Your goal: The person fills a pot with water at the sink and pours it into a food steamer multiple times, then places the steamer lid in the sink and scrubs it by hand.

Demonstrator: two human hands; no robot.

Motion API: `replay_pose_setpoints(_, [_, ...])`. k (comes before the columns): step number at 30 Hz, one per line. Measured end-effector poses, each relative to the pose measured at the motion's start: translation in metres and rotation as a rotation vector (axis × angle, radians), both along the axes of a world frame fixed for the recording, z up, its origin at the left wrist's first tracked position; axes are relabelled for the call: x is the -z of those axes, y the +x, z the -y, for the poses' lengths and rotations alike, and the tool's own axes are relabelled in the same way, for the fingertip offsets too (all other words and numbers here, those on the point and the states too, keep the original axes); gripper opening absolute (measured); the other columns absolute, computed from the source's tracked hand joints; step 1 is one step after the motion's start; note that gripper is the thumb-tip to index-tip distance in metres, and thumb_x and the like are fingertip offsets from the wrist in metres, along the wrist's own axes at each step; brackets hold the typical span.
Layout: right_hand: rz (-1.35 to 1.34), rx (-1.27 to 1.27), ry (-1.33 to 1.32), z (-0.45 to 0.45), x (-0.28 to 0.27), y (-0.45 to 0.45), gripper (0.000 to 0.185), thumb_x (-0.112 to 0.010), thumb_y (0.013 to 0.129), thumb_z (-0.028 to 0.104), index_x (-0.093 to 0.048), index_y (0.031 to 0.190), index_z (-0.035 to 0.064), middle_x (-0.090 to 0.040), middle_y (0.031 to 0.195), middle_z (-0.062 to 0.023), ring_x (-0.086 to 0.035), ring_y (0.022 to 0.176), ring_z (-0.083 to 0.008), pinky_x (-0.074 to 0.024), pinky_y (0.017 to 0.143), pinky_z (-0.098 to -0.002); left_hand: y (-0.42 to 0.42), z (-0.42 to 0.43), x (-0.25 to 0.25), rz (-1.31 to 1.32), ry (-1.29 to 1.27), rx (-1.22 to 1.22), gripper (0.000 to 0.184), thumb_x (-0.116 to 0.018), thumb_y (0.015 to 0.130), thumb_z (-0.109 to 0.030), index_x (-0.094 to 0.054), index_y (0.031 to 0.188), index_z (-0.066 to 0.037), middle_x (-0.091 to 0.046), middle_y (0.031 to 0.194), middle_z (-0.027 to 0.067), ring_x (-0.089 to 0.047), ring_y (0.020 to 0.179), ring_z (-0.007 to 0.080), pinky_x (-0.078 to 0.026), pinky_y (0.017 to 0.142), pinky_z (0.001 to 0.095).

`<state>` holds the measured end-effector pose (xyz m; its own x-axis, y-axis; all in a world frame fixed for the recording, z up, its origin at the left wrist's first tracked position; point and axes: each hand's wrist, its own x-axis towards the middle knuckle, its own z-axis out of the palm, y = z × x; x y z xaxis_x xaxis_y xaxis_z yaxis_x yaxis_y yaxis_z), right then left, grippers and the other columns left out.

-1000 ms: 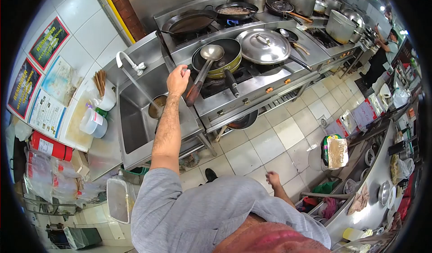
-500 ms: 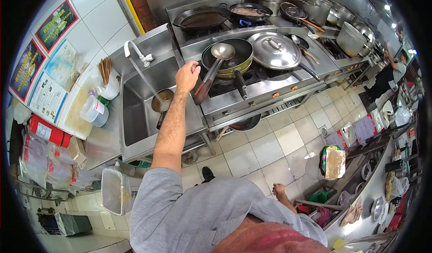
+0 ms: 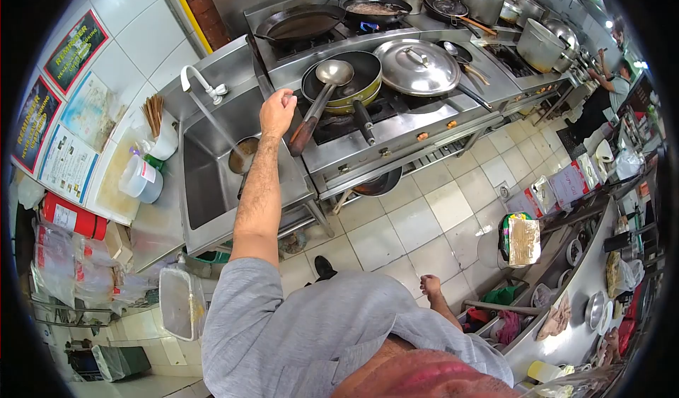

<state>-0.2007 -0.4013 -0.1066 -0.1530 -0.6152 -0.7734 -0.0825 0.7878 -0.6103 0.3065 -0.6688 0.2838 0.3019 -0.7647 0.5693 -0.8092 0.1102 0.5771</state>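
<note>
My left hand (image 3: pixel 277 113) is raised over the edge between the sink (image 3: pixel 205 179) and the stove, its fingers curled in; whether it grips anything small is hidden. Just right of it, a ladle (image 3: pixel 334 74) rests across a yellow-green pan (image 3: pixel 361 90), its wooden handle hanging over the pan's rim. Water runs from the faucet (image 3: pixel 205 90) into a small pan (image 3: pixel 244 156) in the sink, partly behind my forearm. My right hand (image 3: pixel 429 285) hangs low over the tiled floor, fingers loosely curled, and I cannot make out anything in it.
A lidded pan (image 3: pixel 416 67) sits right of the yellow-green one. Behind, a wok (image 3: pixel 300 26) and a pan over a blue flame (image 3: pixel 377 10) stand on burners. Tubs (image 3: pixel 141 179) line the left side. A counter (image 3: pixel 544 327) runs along the right. A person (image 3: pixel 614 87) stands far right.
The camera view shifted one way, then back. My left hand stays curled beside the ladle, and my right hand stays low. The water still runs.
</note>
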Motion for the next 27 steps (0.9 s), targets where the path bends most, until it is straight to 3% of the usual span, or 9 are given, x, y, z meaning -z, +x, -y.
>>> replay_pose_setpoints(5, [-0.019,0.055,-0.010,0.006,-0.017,-0.012,0.019,-0.055,0.080,0.016,-0.055,0.092,0.0008,-0.052,0.062,-0.0043,-0.047,0.044,-0.0126,-0.0319,0.035,-0.0244,-0.002,-0.002,-0.003,0.030,0.011,-0.013,0.021,-0.062,0.075,-0.021,-0.060,0.092,-0.007,-0.054,0.063,0.0032,-0.053,0.060,0.0162,-0.043,0.058,0.0297])
replay_pose_setpoints(7, [-0.059,0.144,-0.008,0.001,-0.018,-0.018,0.023,-0.055,0.082,0.020,-0.054,0.094,0.0001,-0.052,0.062,-0.0057,-0.047,0.044,-0.0137,-0.0319,0.034,-0.0251,-0.002,-0.003,-0.005,0.018,0.083,-0.016,0.022,-0.061,0.076,-0.023,-0.061,0.093,-0.009,-0.059,0.070,0.0066,-0.057,0.068,0.0224,-0.045,0.063,0.0349])
replay_pose_setpoints(10, [-0.052,0.148,0.017,-0.011,-0.009,-0.025,0.025,-0.054,0.083,0.022,-0.053,0.095,-0.0002,-0.052,0.062,-0.0067,-0.047,0.044,-0.0143,-0.0318,0.034,-0.0259,0.001,0.000,-0.001,0.067,0.014,0.006,0.021,-0.061,0.076,-0.021,-0.060,0.091,-0.007,-0.055,0.064,0.0040,-0.054,0.060,0.0177,-0.043,0.059,0.0302])
replay_pose_setpoints(17, [0.004,0.136,0.099,-0.039,0.006,-0.031,0.022,-0.056,0.080,0.015,-0.052,0.096,0.0008,-0.050,0.061,-0.0039,-0.046,0.043,-0.0133,-0.0311,0.033,-0.0247,0.007,0.007,-0.003,0.094,0.069,0.012,0.021,-0.061,0.075,-0.021,-0.060,0.091,-0.007,-0.055,0.064,0.0046,-0.055,0.060,0.0182,-0.043,0.059,0.0307])
replay_pose_setpoints(18, [0.025,0.136,0.098,-0.042,0.009,-0.033,0.021,-0.057,0.078,0.014,-0.053,0.094,0.0007,-0.049,0.060,-0.0031,-0.045,0.043,-0.0128,-0.0311,0.033,-0.0245,0.010,0.009,-0.005,0.093,0.137,0.018,0.024,-0.060,0.076,-0.025,-0.060,0.093,-0.009,-0.059,0.071,0.0073,-0.058,0.069,0.0233,-0.045,0.064,0.0349])
replay_pose_setpoints(21, [0.003,0.148,0.084,-0.045,0.002,-0.034,0.018,-0.057,0.077,0.012,-0.054,0.090,0.0004,-0.049,0.060,-0.0025,-0.046,0.043,-0.0123,-0.0311,0.034,-0.0242,0.018,0.020,-0.004,0.132,0.125,0.009,0.024,-0.062,0.075,-0.023,-0.060,0.093,-0.008,-0.056,0.066,0.0047,-0.055,0.062,0.0190,-0.044,0.060,0.0309])
replay_pose_setpoints(23, [-0.015,0.155,0.087,-0.045,-0.006,-0.035,0.017,-0.057,0.076,0.011,-0.054,0.089,0.0003,-0.049,0.060,-0.0024,-0.046,0.043,-0.0123,-0.0313,0.034,-0.0242,0.024,0.026,-0.006,0.113,0.181,0.018,0.026,-0.062,0.075,-0.025,-0.059,0.094,-0.008,-0.060,0.073,0.0074,-0.058,0.070,0.0231,-0.045,0.065,0.0344])
replay_pose_setpoints(27, [-0.026,0.163,0.088,-0.041,-0.008,-0.043,0.018,-0.057,0.075,0.011,-0.056,0.090,0.0003,-0.050,0.060,-0.0026,-0.047,0.044,-0.0124,-0.0321,0.034,-0.0241,0.036,0.040,-0.008,0.120,0.143,0.020,0.026,-0.065,0.074,-0.024,-0.061,0.094,-0.007,-0.058,0.068,0.0031,-0.055,0.064,0.0152,-0.045,0.063,0.0291])
